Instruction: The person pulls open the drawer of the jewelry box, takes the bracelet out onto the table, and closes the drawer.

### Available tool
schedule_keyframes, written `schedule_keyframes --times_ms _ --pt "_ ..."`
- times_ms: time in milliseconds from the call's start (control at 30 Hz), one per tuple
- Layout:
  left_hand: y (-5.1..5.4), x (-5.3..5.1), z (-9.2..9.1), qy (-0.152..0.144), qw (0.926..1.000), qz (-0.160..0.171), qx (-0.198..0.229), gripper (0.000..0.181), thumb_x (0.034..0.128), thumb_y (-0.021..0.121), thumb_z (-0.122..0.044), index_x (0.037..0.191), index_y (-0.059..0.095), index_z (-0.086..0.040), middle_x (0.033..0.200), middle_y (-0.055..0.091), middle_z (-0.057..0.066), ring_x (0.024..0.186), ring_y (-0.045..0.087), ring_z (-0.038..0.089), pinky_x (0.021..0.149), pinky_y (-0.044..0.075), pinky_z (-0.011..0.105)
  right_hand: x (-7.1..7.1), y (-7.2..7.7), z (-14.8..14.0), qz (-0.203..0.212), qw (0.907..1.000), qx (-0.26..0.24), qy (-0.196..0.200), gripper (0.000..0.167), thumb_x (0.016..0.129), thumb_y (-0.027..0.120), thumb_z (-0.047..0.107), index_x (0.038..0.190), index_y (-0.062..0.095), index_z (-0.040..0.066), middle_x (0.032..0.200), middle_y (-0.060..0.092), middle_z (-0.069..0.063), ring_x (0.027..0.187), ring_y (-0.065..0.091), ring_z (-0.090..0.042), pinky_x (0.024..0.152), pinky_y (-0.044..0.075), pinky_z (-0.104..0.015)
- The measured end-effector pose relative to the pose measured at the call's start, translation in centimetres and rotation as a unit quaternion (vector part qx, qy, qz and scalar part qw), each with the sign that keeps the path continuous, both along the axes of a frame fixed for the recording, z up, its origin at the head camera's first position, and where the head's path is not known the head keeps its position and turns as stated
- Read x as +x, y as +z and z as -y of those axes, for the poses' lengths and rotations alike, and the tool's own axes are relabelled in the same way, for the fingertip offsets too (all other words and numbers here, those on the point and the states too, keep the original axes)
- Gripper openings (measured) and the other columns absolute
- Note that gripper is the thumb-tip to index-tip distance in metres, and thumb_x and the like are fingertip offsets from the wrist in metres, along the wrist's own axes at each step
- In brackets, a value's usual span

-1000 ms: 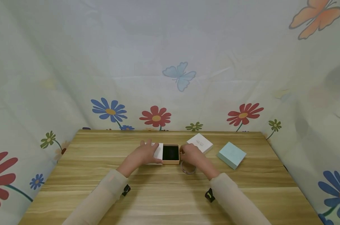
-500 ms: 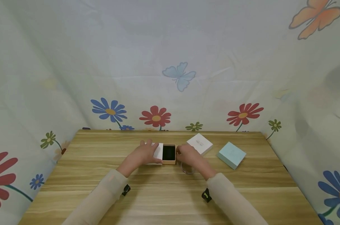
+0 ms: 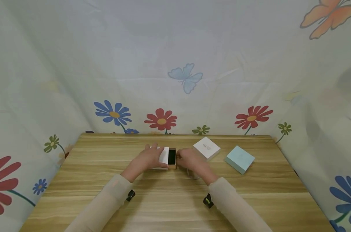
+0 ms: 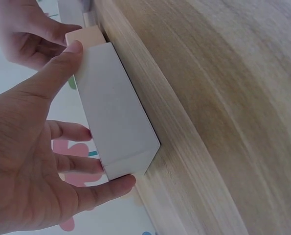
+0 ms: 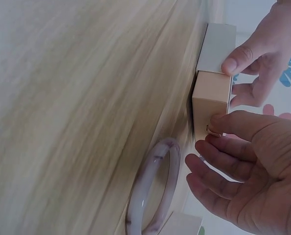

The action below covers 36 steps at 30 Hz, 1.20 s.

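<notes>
My left hand (image 3: pixel 147 159) holds a white box sleeve (image 4: pixel 113 105), thumb on one side and fingers around the far side and end. From its right end sticks a tan drawer (image 5: pixel 211 93) with a black inside, only a narrow strip of which shows in the head view. My right hand (image 3: pixel 192 160) pinches a small pull loop (image 5: pixel 213 131) on the drawer's front between thumb and forefinger; the other fingers are loosely bent. Close beneath that hand lies a pale, purplish bangle (image 5: pixel 138 196) on the table, partly hidden by the hand in the head view.
Behind my right hand sits a white box (image 3: pixel 207 147) with small print on its lid. A light blue box (image 3: pixel 240 159) stands farther right. The wood-grain table (image 3: pixel 169 206) meets a flower-printed curtain (image 3: pixel 129 71) at its back edge.
The drawer has slid left into the white sleeve, so less of its black inside shows. My right hand moved left with it, while my left hand stayed in place.
</notes>
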State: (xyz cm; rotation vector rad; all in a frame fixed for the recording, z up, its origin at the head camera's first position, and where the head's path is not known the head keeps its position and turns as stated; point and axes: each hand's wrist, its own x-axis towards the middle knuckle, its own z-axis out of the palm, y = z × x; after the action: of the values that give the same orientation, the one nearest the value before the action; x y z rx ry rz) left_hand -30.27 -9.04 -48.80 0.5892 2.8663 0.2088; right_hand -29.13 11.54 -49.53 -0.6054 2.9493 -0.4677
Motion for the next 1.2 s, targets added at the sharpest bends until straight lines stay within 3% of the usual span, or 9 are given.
schedule_keyframes --times_ms 400,700,1000,1200 --pt "-0.1 -0.3 0.2 -0.019 0.9997 -0.013 0.000 0.097 0.0756 0.079 -0.067 0.147 0.049 -0.009 0.138 0.049 0.023 0.114 0.049 0.045 0.092 0.050 0.055 -0.3 -0.1 1.6 -0.019 0.9988 -0.031 0.034 0.016 0.093 0.074 0.020 0.098 0.074 0.004 0.081 0.069 -0.002 0.069 0.055 -0.014 0.066 0.049 -0.031" --pt "-0.1 -0.3 0.2 -0.033 0.9993 -0.020 0.001 0.094 0.0784 0.079 -0.064 0.148 0.049 -0.008 0.137 0.050 0.024 0.117 0.053 0.044 0.110 0.036 0.062 -0.2 -0.1 3.1 -0.030 0.9965 -0.042 0.065 0.012 0.096 0.070 0.015 0.095 0.074 0.003 0.083 0.070 -0.006 0.072 0.059 -0.016 0.068 0.052 -0.035" --pt "0.0 -0.2 0.1 -0.029 0.9994 -0.019 0.001 0.094 0.0781 0.078 -0.065 0.148 0.049 -0.010 0.135 0.050 0.023 0.115 0.052 0.043 0.106 0.041 0.060 -0.3 -0.4 2.7 -0.008 0.9955 -0.069 0.064 0.016 0.097 0.069 0.017 0.101 0.074 0.002 0.088 0.072 -0.007 0.073 0.059 -0.014 0.070 0.051 -0.032" --pt "-0.2 -0.2 0.2 -0.022 0.9996 -0.017 -0.002 0.093 0.0782 0.077 -0.066 0.148 0.049 -0.012 0.137 0.049 0.022 0.115 0.049 0.045 0.096 0.049 0.057 -0.4 -0.1 2.3 0.004 0.9940 -0.082 0.072 0.020 0.096 0.070 0.015 0.109 0.073 0.000 0.098 0.074 -0.013 0.086 0.067 -0.021 0.079 0.055 -0.037"
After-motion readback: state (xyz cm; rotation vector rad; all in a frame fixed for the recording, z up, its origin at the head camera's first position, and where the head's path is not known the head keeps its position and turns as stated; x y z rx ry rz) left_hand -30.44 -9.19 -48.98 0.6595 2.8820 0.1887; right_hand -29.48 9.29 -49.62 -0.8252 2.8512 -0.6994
